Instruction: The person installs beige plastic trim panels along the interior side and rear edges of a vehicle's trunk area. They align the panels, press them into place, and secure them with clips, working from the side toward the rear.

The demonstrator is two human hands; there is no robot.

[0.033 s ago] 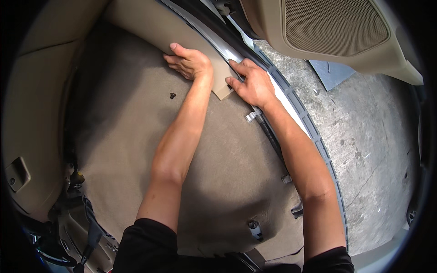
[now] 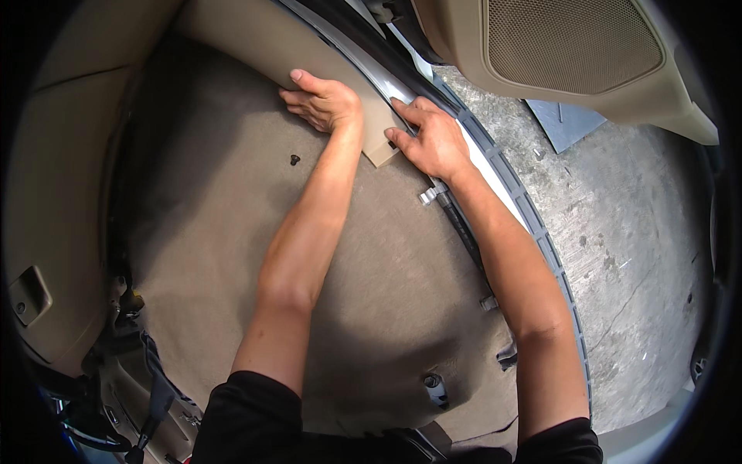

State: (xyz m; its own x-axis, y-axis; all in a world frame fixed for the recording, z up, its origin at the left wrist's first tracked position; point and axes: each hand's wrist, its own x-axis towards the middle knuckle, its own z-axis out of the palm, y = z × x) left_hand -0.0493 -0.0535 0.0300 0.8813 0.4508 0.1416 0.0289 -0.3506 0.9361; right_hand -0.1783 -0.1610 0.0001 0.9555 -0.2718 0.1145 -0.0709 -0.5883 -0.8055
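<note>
A beige kick-panel trim (image 2: 379, 151) runs along the door sill at the far side of the footwell, its near end squared off with a small dark slot. My left hand (image 2: 328, 104) lies against the inner side of this trim, fingers stretched out together and thumb raised, holding nothing. At the trim's outer edge, beside the painted sill, my right hand (image 2: 434, 143) grips with thumb and forefinger; its other fingers are curled and partly hidden. A small dark clip (image 2: 294, 160) sits on the brown carpet (image 2: 371, 240) left of my left forearm.
A black wiring harness (image 2: 460, 228) with a white clip (image 2: 429, 196) follows the sill beside my right forearm. A beige door panel with a speaker grille (image 2: 572, 42) hangs open at the upper right. Beyond the sill, a grey flat sheet (image 2: 563, 124) lies on the concrete floor (image 2: 618, 232).
</note>
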